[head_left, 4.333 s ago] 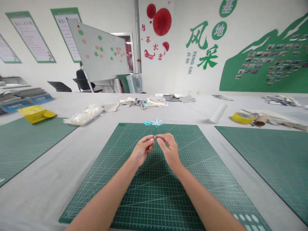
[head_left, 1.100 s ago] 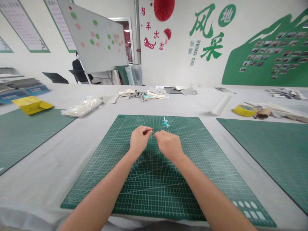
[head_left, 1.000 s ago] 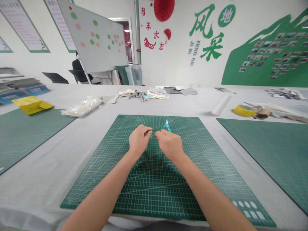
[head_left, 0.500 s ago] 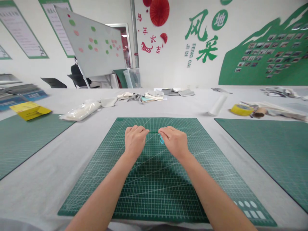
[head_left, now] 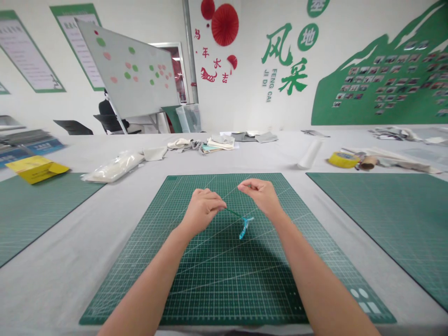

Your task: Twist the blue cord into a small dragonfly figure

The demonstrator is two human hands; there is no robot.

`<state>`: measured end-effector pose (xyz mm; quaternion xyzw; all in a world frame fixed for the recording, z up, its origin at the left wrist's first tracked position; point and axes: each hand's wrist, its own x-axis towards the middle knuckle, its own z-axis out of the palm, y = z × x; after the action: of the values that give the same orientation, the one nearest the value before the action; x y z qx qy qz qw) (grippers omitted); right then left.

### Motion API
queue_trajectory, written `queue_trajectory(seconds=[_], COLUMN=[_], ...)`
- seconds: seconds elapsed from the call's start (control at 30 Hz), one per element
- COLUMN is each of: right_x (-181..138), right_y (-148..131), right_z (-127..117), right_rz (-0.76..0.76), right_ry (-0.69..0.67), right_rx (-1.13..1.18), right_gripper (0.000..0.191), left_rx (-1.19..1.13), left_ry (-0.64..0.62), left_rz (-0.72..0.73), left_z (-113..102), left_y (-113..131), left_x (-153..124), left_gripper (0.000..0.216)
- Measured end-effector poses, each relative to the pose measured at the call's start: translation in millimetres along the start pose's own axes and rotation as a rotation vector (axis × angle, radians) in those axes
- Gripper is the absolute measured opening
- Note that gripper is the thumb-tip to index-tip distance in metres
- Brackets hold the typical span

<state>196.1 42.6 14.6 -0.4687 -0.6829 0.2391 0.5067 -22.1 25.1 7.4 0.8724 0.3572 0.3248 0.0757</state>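
Both of my hands hover over the middle green cutting mat [head_left: 224, 280]. My left hand [head_left: 202, 211] is closed in a pinch on a thin green stem that ends in a small light-blue twisted ornament [head_left: 244, 226], which hangs between my forearms just above the mat. My right hand [head_left: 262, 195] is a little farther away and higher, fingers curled shut with thumb and forefinger pressed together; what it pinches is too thin to make out.
Two more green mats lie at the left [head_left: 31, 210] and right [head_left: 392, 214]. Behind are a yellow box [head_left: 35, 168], a plastic bag [head_left: 112, 167], folded fabric pieces [head_left: 217, 142], a white roll [head_left: 310, 154], yellow tape [head_left: 343, 159]. A person sits behind the whiteboard [head_left: 129, 74].
The blue ornament has swung from beyond my hands to below and between them. My right hand has lifted and moved away from the left. The camera shifted slightly.
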Motion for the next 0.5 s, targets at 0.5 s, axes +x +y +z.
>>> queue_trajectory(seconds=[0.5], right_x=[-1], right_y=[25], right_z=[31], right_rz=[0.300], right_ry=[-0.112], right_rx=[0.325], right_gripper=[0.021], left_rx=[-0.400], left_ry=[0.335], left_rz=[-0.248], left_z=[-3], left_y=[-1], left_x=[1], left_gripper=[0.010])
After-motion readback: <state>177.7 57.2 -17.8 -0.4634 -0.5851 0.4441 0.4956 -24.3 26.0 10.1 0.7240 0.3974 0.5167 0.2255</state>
